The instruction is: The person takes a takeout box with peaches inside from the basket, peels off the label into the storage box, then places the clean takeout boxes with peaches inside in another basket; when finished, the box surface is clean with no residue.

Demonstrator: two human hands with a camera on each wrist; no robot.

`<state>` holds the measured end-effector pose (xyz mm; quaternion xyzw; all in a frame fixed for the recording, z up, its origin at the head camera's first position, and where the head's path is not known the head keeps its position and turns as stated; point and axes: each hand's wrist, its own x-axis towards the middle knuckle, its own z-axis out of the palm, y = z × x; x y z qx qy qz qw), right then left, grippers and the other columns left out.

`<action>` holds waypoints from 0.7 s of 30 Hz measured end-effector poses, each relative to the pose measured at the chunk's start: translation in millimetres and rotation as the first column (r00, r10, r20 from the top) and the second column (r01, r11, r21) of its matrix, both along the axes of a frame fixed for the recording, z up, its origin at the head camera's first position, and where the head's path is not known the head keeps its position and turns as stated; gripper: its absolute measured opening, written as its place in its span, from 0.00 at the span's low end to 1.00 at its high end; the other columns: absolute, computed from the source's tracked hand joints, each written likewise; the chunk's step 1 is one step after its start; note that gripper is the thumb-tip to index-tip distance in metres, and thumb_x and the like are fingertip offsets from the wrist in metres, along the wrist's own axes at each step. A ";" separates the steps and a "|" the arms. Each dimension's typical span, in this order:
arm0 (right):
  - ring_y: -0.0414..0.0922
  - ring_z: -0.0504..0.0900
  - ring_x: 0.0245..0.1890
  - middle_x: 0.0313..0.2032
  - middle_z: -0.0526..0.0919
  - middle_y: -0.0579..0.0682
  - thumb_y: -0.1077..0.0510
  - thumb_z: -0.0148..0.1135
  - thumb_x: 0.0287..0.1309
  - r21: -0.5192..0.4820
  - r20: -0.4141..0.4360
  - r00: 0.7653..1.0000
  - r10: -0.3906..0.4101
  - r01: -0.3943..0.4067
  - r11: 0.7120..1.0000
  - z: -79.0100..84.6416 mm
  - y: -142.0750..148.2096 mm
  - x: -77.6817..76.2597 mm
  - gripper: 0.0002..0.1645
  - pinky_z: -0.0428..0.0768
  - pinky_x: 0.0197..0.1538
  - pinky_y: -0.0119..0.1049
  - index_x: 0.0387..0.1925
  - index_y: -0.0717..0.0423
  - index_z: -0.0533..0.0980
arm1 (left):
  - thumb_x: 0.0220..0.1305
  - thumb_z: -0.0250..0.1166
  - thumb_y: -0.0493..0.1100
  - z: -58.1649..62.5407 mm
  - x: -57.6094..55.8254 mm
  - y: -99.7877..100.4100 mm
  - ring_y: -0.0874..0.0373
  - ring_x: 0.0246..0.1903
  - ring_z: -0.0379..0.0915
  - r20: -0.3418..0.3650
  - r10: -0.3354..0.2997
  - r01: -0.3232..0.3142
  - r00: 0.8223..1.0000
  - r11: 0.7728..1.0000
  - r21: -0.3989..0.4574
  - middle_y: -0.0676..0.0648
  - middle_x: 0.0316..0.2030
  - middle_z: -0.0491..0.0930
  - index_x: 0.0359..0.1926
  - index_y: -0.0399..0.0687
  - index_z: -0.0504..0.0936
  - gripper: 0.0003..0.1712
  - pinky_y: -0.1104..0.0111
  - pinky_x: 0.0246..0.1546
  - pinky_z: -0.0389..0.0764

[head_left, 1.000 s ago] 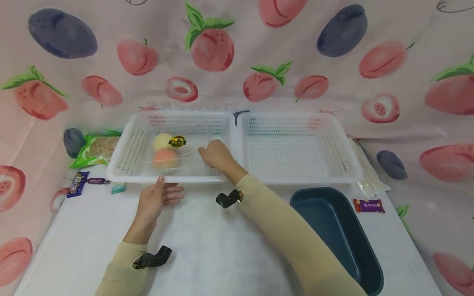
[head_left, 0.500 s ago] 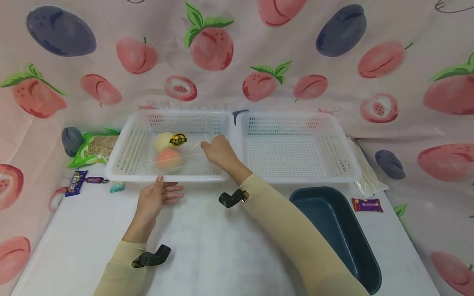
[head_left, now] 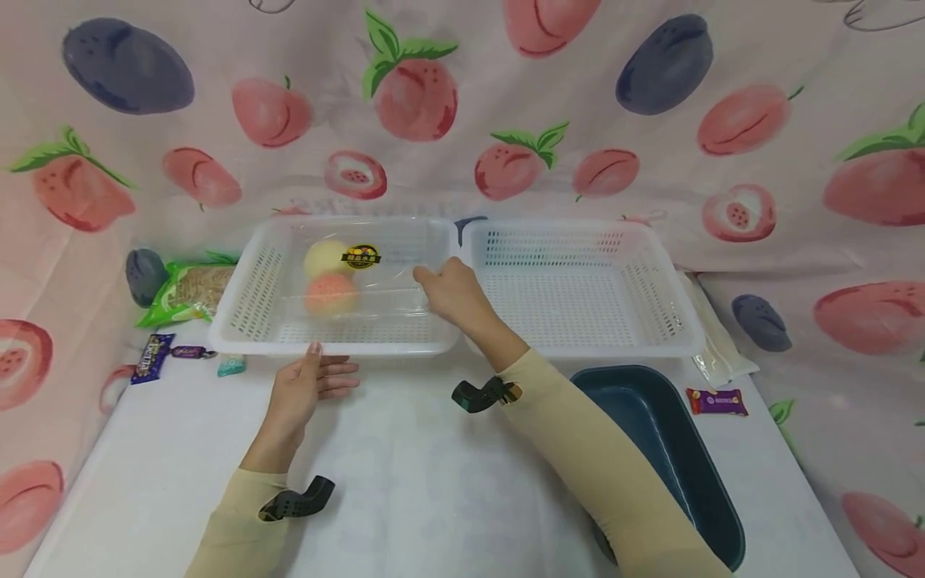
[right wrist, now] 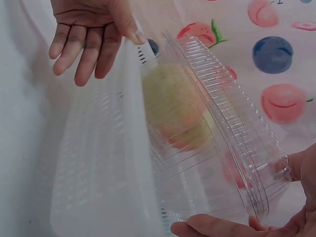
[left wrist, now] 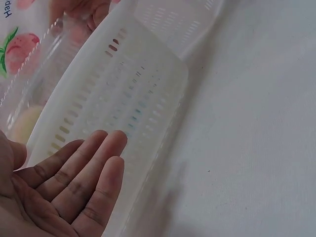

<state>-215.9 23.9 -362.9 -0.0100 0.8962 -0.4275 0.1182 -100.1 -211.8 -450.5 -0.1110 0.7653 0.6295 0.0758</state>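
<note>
A clear plastic clamshell box (head_left: 393, 289) with a black and yellow label is held up over the left white basket (head_left: 263, 348). Through its lid show a pale yellow round fruit (head_left: 327, 258) and an orange-pink round fruit (head_left: 331, 295). My right hand (head_left: 461, 295) grips the box's right end; in the right wrist view its fingers (right wrist: 217, 224) lie under that end and the box tilts. At the basket's front wall is my left hand (head_left: 303, 389), thumb on the rim. Its fingers (left wrist: 94, 182) stretch out straight along the outside of the wall.
A second white basket (head_left: 691, 341) stands to the right. In front of it lies a dark blue tray (head_left: 668, 449), partly behind my right sleeve. Small snack packets (head_left: 152, 358) and a green bag (head_left: 189, 293) lie left; a purple packet (head_left: 717, 401) lies right.
My right hand has moved up and to the right, raising the clamshell box higher in the left basket. The fruits rise with it. My left hand stays at the rim.
</note>
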 end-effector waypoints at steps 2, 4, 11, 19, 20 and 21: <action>0.48 0.78 0.35 0.38 0.79 0.55 0.42 0.52 0.75 -0.009 -0.022 1.000 -0.001 0.000 1.000 5.8 7.6 3.5 0.26 0.76 0.35 0.36 0.46 0.64 0.74 | 0.84 0.37 0.65 0.3 -0.2 0.3 0.68 0.39 0.89 -0.001 -0.004 0.004 1.000 1.000 0.000 0.36 0.54 0.87 0.64 0.27 0.77 0.44 0.73 0.43 0.88; 0.47 0.77 0.33 0.36 0.78 0.54 0.43 0.53 0.75 -0.017 -0.042 0.999 -0.001 0.000 1.000 11.3 15.0 7.6 0.25 0.73 0.32 0.35 0.41 0.63 0.74 | 0.85 0.36 0.62 0.7 0.0 0.6 0.68 0.39 0.89 -0.002 -0.006 0.006 1.000 1.000 -0.002 0.36 0.53 0.87 0.63 0.27 0.77 0.42 0.72 0.43 0.89; 0.46 0.76 0.33 0.34 0.77 0.53 0.42 0.53 0.75 -0.031 -0.048 0.999 -0.022 0.021 0.999 27.8 39.2 25.5 0.22 0.70 0.29 0.34 0.39 0.59 0.70 | 0.86 0.35 0.60 2.0 0.7 1.8 0.69 0.39 0.88 -0.012 -0.015 0.015 1.000 1.000 -0.002 0.35 0.54 0.87 0.63 0.26 0.76 0.41 0.72 0.44 0.89; 0.46 0.76 0.32 0.32 0.78 0.52 0.43 0.53 0.73 -0.043 -0.065 0.997 -0.037 0.034 0.998 33.8 63.2 46.0 0.20 0.68 0.28 0.34 0.37 0.57 0.71 | 0.85 0.34 0.61 1.6 1.1 2.5 0.69 0.38 0.88 0.001 -0.003 0.003 1.000 1.000 -0.001 0.34 0.57 0.85 0.65 0.26 0.75 0.42 0.73 0.43 0.88; 0.46 0.77 0.32 0.32 0.78 0.52 0.43 0.54 0.73 -0.041 -0.070 0.997 -0.036 0.034 0.999 33.2 66.1 48.0 0.20 0.68 0.28 0.35 0.37 0.57 0.71 | 0.86 0.34 0.60 1.3 1.2 2.7 0.69 0.38 0.88 0.004 -0.001 0.001 1.000 1.000 0.002 0.34 0.57 0.85 0.65 0.26 0.74 0.41 0.73 0.43 0.88; 0.46 0.77 0.33 0.32 0.78 0.52 0.43 0.54 0.73 -0.036 -0.071 0.997 -0.037 0.034 0.999 32.3 69.2 49.9 0.20 0.69 0.29 0.35 0.37 0.57 0.71 | 0.86 0.34 0.59 0.8 1.3 2.8 0.68 0.38 0.88 0.007 0.000 0.000 1.000 1.000 0.004 0.34 0.56 0.85 0.66 0.27 0.74 0.40 0.73 0.44 0.88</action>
